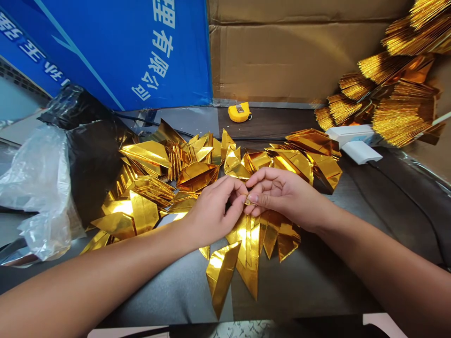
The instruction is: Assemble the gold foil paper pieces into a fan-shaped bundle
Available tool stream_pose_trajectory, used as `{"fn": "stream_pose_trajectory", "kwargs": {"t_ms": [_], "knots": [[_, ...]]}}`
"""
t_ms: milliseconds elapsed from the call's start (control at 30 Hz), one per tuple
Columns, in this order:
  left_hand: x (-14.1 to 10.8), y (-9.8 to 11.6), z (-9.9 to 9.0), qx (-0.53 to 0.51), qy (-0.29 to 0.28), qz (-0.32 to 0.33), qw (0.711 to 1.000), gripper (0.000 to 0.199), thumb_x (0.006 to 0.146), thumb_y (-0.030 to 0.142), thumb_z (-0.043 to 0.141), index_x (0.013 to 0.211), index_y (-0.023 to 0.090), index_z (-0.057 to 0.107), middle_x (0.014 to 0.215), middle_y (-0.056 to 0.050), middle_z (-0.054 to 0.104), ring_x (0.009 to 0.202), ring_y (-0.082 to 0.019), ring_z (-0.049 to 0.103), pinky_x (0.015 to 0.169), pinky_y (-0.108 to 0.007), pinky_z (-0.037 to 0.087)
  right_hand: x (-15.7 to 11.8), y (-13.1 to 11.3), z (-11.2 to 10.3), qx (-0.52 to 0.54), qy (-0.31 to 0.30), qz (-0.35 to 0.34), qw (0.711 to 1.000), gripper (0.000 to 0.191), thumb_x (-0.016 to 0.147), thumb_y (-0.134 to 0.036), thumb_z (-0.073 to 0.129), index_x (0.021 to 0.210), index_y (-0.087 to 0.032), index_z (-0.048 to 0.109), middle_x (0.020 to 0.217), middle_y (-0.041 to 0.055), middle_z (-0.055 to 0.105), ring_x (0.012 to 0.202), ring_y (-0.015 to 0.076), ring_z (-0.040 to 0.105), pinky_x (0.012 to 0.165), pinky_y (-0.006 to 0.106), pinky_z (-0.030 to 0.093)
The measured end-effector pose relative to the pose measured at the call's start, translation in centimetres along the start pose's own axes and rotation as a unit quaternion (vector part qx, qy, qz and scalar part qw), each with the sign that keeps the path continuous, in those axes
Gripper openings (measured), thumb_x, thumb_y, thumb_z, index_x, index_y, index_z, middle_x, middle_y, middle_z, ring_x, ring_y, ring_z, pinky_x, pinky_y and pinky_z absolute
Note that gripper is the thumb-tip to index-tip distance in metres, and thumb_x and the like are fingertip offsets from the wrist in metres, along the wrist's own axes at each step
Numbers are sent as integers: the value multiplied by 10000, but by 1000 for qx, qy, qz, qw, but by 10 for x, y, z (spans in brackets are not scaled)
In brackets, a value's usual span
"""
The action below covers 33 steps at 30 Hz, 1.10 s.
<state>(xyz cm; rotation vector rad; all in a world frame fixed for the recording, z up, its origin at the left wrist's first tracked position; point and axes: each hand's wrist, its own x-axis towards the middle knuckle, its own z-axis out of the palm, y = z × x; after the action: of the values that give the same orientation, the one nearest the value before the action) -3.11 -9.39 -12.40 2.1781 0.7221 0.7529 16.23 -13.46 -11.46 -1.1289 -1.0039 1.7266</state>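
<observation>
Both hands meet over a spread of folded gold foil papers. My left hand (219,204) pinches a small gold foil piece (248,201) between thumb and forefinger. From the other side my right hand (282,195) grips the same piece with its thumb and fingers. Most of that piece is hidden by the fingers. Just below the hands lie long, pointed gold foil strips (246,244), and one separate folded strip (222,277) rests nearest the table's front edge. Beyond the hands, many more folded gold pieces (146,157) lie in loose stacks.
A yellow tape measure (238,112) sits at the back by a cardboard box (282,61). Black and clear plastic bags (45,188) stand at left. A white power strip (352,135) with a plug and cable lies right, below stacked gold foil bundles (398,112).
</observation>
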Motion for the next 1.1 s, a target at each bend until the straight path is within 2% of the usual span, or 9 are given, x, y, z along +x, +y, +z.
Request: {"fn": "stream_pose_trajectory", "kwargs": {"t_ms": [367, 800, 1100], "knots": [[1, -2, 1, 4, -2, 2, 1000, 64, 938, 148, 493, 893, 143, 539, 792, 9, 578, 671, -67, 500, 612, -189, 396, 1, 1, 1, 27, -6, 6, 1000, 352, 734, -327, 899, 920, -172, 643, 716, 4, 759, 662, 118, 751, 659, 201, 630], [-1, -5, 1, 8, -12, -14, 1000, 97, 971, 192, 442, 928, 151, 519, 850, -19, 575, 710, -94, 493, 644, -230, 399, 1, 5, 0, 43, -5, 22, 999, 299, 757, -284, 881, 914, -178, 650, 755, 16, 763, 730, 137, 766, 699, 224, 637], [-1, -5, 1, 11, -5, 10, 1000, 74, 970, 169, 457, 940, 151, 522, 869, -15, 574, 741, -93, 508, 672, -226, 412, 3, 5, 1, 58, -1, 28, 998, 325, 730, -286, 898, 908, -171, 651, 726, 5, 753, 699, 131, 762, 671, 210, 634]]}}
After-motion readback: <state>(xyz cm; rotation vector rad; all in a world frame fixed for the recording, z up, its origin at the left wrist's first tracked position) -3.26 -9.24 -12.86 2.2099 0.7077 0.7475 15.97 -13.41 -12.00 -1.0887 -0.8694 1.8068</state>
